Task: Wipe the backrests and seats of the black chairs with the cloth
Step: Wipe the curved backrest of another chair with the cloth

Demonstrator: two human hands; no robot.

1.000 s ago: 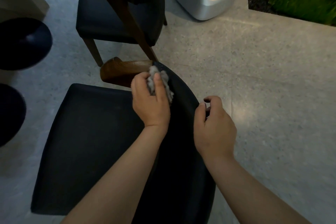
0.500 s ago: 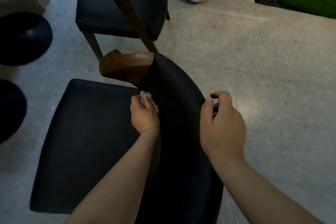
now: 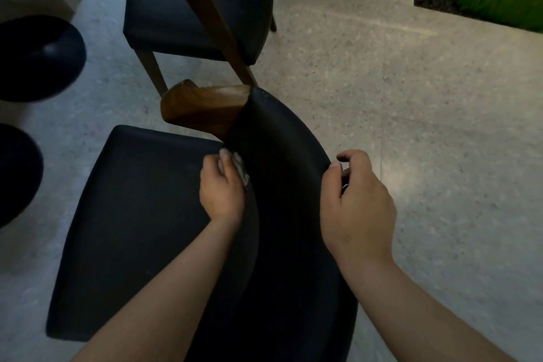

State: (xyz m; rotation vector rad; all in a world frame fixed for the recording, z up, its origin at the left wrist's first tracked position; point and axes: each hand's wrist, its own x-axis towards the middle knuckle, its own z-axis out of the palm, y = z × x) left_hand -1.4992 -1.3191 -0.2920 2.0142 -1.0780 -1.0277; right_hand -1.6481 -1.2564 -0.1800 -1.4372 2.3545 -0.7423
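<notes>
Cloth (image 3: 241, 170) is held bunched in left hand (image 3: 221, 188), fingers (image 3: 225, 159) curled round it, and pressed on inner face of backrest (image 3: 282, 156), centre of frame, just above seat (image 3: 141, 214). Within last second it has been carried down from top edge beside wooden arm (image 3: 205, 106): one downward stroke judged done. Right hand (image 3: 357, 197) is set at outer rim, thumb on rim, fingers curled behind, judged steadying. Seat and second chair (image 3: 176, 9), upper left, judged still unwiped.
</notes>
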